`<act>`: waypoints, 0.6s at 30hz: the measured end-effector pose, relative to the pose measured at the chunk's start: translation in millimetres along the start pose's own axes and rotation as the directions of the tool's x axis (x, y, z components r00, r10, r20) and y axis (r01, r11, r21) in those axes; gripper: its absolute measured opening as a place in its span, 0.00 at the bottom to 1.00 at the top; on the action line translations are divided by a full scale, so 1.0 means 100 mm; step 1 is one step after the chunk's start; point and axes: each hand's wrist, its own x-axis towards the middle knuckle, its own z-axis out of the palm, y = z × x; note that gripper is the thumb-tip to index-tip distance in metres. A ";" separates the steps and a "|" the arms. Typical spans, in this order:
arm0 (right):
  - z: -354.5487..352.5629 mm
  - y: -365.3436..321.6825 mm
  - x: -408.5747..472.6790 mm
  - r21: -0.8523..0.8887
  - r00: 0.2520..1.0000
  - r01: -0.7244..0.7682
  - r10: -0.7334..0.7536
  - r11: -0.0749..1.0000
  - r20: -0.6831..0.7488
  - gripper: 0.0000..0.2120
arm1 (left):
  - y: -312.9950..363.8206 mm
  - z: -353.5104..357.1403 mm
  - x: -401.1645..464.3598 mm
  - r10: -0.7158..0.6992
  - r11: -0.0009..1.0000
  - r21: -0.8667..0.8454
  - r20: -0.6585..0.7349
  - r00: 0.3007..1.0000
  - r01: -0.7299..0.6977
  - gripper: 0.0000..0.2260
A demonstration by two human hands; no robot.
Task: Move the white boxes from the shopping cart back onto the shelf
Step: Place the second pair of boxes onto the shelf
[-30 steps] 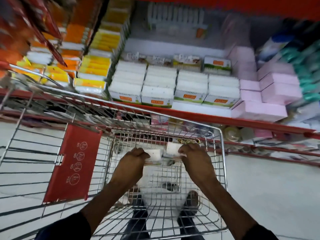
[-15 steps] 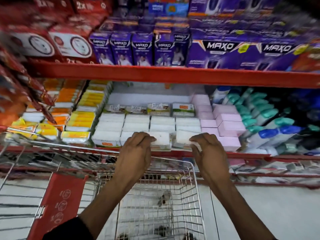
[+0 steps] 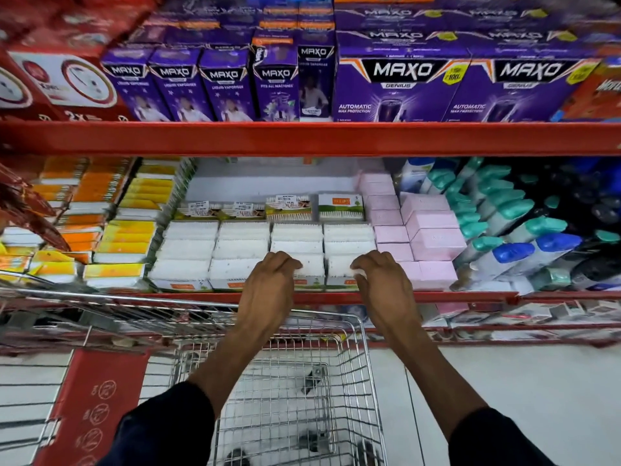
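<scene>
Rows of white boxes [image 3: 215, 250] fill the middle of the red shelf [image 3: 302, 139]. My left hand [image 3: 268, 280] grips a white box [image 3: 311, 267] at the front of the third row. My right hand [image 3: 383, 280] grips another white box [image 3: 337, 267] at the front of the fourth row. Both boxes sit down among the front-row boxes at the shelf's lip. The wire shopping cart [image 3: 356, 334] stands below my arms, and its basket shows no white boxes through the mesh.
Pink boxes [image 3: 433, 243] stand right of the white rows, with bottles [image 3: 514, 230] beyond. Yellow and orange packs [image 3: 127, 237] lie to the left. Purple cartons [image 3: 400, 82] line the shelf above. A red cart flap [image 3: 97, 398] hangs at lower left.
Both hands lifted a white box each out of the cart, rose to the shelf, and pushed forward into the front of the white rows.
</scene>
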 end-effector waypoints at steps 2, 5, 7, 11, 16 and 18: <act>0.04 0.00 0.01 -0.013 1.000 0.011 -0.011 1.000 0.014 0.15 | 0.00 0.04 0.01 -0.005 1.000 0.002 0.009 1.000 0.005 0.17; 0.12 0.04 0.04 0.001 1.000 0.007 -0.007 1.000 0.028 0.14 | -0.03 0.10 0.02 -0.016 1.000 0.000 0.023 1.000 0.016 0.18; 0.15 0.05 0.05 0.001 0.999 0.010 -0.010 1.000 0.047 0.13 | -0.05 0.13 0.00 -0.014 1.000 -0.002 0.036 0.999 0.014 0.18; 0.17 0.08 0.04 0.013 0.998 0.021 -0.022 1.000 0.053 0.13 | -0.07 0.16 0.00 0.012 1.000 0.000 0.046 0.999 -0.012 0.17; 0.12 0.08 0.09 0.011 0.993 0.074 -0.074 0.997 0.092 0.15 | -0.09 0.15 0.01 -0.002 1.000 -0.027 0.057 0.998 0.003 0.16; 0.12 0.08 0.10 0.027 0.992 0.082 -0.084 0.996 0.095 0.13 | -0.10 0.16 0.03 0.003 0.999 -0.049 0.057 0.998 0.000 0.16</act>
